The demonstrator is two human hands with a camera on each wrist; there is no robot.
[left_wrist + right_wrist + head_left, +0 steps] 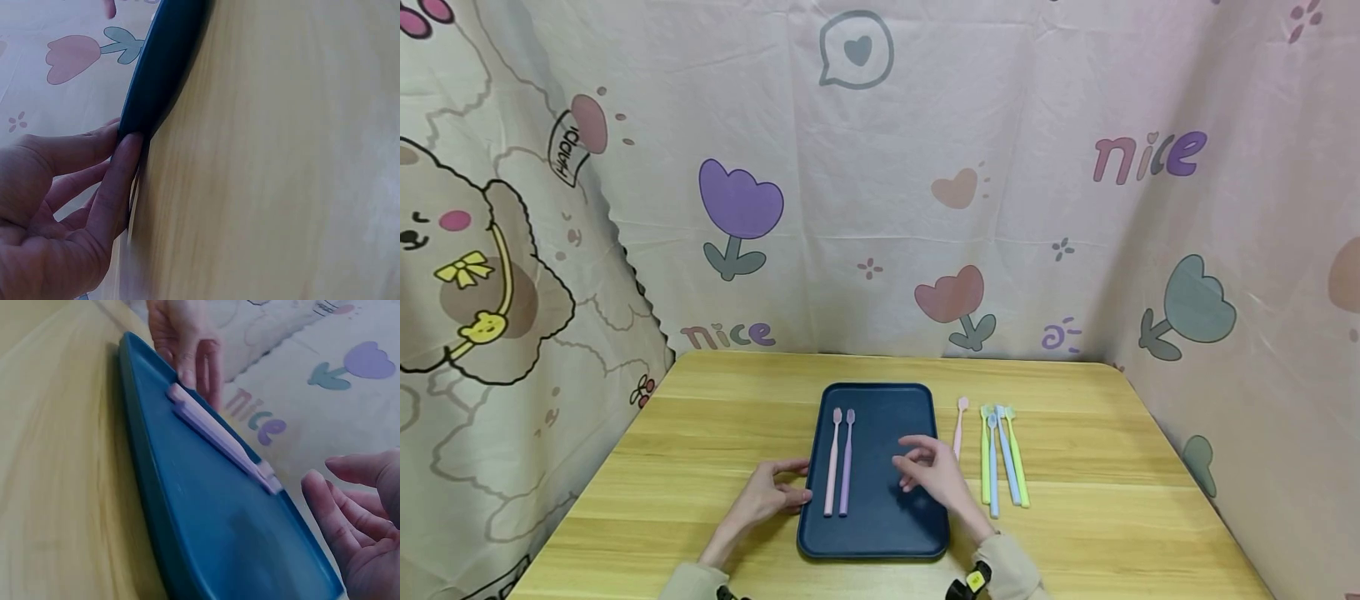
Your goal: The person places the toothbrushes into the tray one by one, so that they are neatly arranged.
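My left hand (767,496) rests at the left side of a dark blue tray (887,533), thumb and fingers touching its rim; the left wrist view has that thumb (119,181) against the tray's outer wall. On the tray's left part lie a pink toothbrush (832,467) and a purple toothbrush (847,467), side by side, heads toward the far end. Over the tray's right part hovers my right hand (934,475), fingers loosely bent and apart, nothing between them. Another pink toothbrush (959,425) lies on the table just right of the tray, partly hidden by that hand.
Right of the tray, green toothbrushes (1018,467) and blue toothbrushes (994,475) lie close together on the wooden table (1112,500), some overlapping. A printed curtain (880,208) hangs behind the table and along both sides.
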